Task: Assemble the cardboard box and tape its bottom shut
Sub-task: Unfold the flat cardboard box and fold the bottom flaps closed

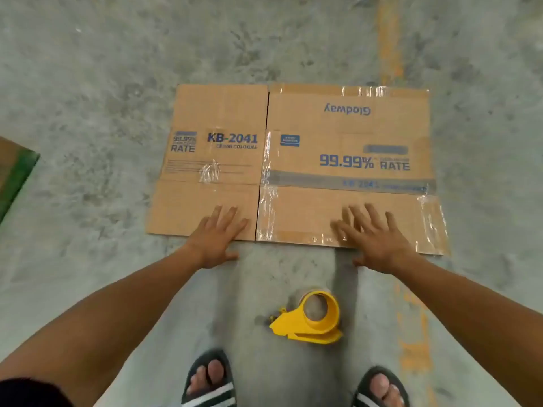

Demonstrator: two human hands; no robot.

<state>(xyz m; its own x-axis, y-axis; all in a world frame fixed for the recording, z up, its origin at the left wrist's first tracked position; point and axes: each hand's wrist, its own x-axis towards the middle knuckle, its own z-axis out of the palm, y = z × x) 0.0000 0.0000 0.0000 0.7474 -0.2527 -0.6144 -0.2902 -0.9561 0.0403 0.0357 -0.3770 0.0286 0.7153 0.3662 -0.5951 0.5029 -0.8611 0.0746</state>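
A flattened brown cardboard box (338,127) lies on the concrete floor, printed with blue text and patched with strips of old clear tape. My left hand (216,237) hovers over or rests on its near edge on the left panel, fingers spread. My right hand (373,236) does the same on the near flap of the right panel, fingers apart. Neither hand holds anything. A yellow tape dispenser (311,318) with a roll of clear tape sits on the floor between the box and my feet.
My feet in black striped sandals (210,383) stand at the bottom edge. A piece of green-edged cardboard (14,174) lies at the far left. Faded orange paint lines (389,39) run along the concrete floor on the right.
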